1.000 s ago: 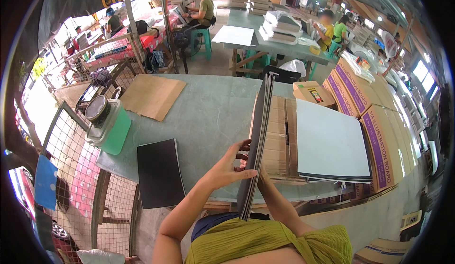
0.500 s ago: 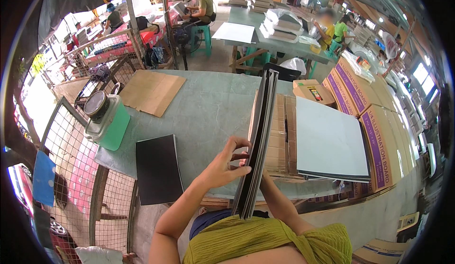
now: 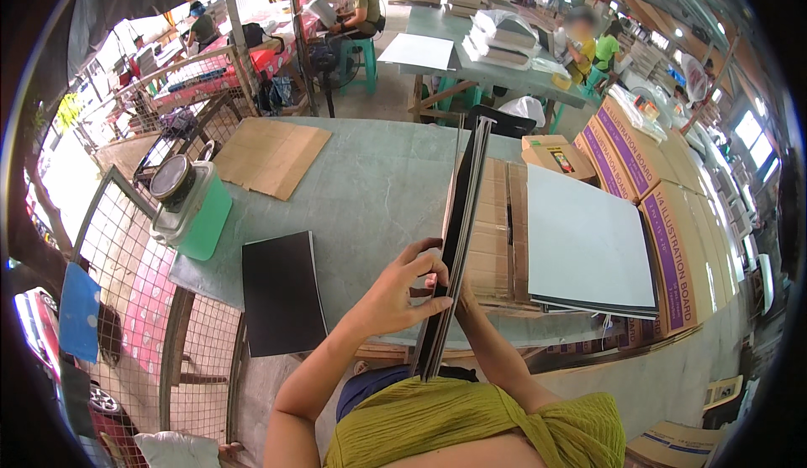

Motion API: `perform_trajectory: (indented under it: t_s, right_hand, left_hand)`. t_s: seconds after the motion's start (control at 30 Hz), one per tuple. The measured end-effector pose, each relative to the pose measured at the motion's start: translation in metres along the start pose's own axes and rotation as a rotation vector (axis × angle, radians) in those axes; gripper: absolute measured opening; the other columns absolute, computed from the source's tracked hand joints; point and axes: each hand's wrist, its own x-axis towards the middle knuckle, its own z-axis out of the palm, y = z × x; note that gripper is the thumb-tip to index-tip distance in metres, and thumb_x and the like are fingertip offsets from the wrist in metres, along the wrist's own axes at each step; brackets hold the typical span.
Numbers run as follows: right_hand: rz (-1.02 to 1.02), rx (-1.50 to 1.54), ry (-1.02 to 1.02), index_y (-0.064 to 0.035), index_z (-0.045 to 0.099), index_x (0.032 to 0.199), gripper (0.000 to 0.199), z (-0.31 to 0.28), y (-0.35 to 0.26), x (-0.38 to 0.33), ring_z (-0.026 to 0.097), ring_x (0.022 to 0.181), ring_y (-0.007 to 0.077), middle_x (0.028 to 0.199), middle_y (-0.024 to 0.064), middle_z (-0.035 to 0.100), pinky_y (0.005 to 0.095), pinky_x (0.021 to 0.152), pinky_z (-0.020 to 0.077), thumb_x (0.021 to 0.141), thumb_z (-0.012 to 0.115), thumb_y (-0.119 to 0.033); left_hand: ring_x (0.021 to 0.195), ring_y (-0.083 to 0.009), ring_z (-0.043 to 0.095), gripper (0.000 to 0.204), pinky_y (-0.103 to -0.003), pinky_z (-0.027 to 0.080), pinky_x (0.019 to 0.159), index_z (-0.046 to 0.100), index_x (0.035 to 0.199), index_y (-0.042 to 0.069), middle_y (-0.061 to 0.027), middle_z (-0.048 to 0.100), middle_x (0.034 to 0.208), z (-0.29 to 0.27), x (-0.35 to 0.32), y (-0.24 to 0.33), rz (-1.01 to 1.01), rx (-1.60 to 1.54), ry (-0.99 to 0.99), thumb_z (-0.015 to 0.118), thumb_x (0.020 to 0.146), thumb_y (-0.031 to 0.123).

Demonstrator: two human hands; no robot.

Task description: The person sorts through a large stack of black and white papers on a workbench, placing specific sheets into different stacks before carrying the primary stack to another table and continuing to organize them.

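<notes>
A stack of thin black and white boards (image 3: 458, 237) stands on edge in front of my body, slightly fanned at the far end. My left hand (image 3: 412, 290) is at its left side, thumb and curled fingers gripping the board edges. On the other side my right hand (image 3: 466, 298) supports the stack; the boards hide most of it, and some fingertips show past the left side. Flat on the table to the right lies a pile of boards with a white one (image 3: 588, 237) on top. A black board (image 3: 283, 293) rests at the table's left front edge.
A brown cardboard sheet (image 3: 273, 157) and a green-tinted container (image 3: 202, 220) with a round dark-lidded jar (image 3: 172, 178) are at the left. Stacked cartons (image 3: 685, 249) and a small open box (image 3: 556, 158) stand at the right. Several people sit working farther back.
The boards at the far end of the held stack have fanned apart slightly. My left hand's fingers have shifted a little along the edges. The view has tilted slightly.
</notes>
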Motion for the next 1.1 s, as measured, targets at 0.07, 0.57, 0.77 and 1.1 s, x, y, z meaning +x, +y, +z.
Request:
perform_trajectory:
  t_s: [0.07,0.57,0.77,1.1]
  right_hand:
    - [-0.015,0.041,0.011,-0.0057,0.053,0.124,0.047,-0.022,0.0,0.002,0.067,0.083,0.0248,0.1,0.0127,0.066,0.042,0.069,0.0594,0.089,0.054,-0.038]
    - [-0.017,0.156,0.044,-0.0031,0.054,0.121,0.039,-0.062,0.006,-0.005,0.066,0.084,0.0234,0.099,0.0127,0.065,0.0389,0.07,0.0578,0.092,0.049,-0.029]
    - [-0.019,0.13,0.064,-0.0035,0.054,0.12,0.039,-0.061,0.01,-0.006,0.065,0.084,0.0232,0.099,0.012,0.064,0.0382,0.07,0.0567,0.093,0.049,-0.03]
    - [-0.03,0.041,0.076,-0.004,0.054,0.119,0.039,-0.062,0.01,0.003,0.064,0.085,0.0228,0.099,0.0108,0.062,0.037,0.071,0.0549,0.093,0.049,-0.032]
  left_hand:
    - [0.138,-0.0318,0.028,0.025,-0.039,0.056,0.089,0.053,0.095,0.007,-0.0148,0.041,0.134,0.004,0.003,0.002,0.02,0.001,-0.018,0.072,0.079,0.005]
    - [0.135,-0.0322,0.035,0.02,-0.036,0.055,0.084,0.053,0.1,0.005,-0.0166,0.043,0.13,0.012,0.008,0.002,0.082,0.015,-0.062,0.063,0.083,0.0]
    - [0.133,-0.0352,0.038,0.012,-0.037,0.057,0.083,0.058,0.091,0.004,-0.0234,0.034,0.142,0.01,0.007,0.0,0.159,0.164,-0.063,0.062,0.081,0.0]
    - [0.134,-0.0376,0.037,0.028,-0.041,0.057,0.08,0.053,0.082,0.005,-0.0228,0.043,0.132,0.011,0.002,0.005,0.178,0.292,0.052,0.077,0.074,0.014]
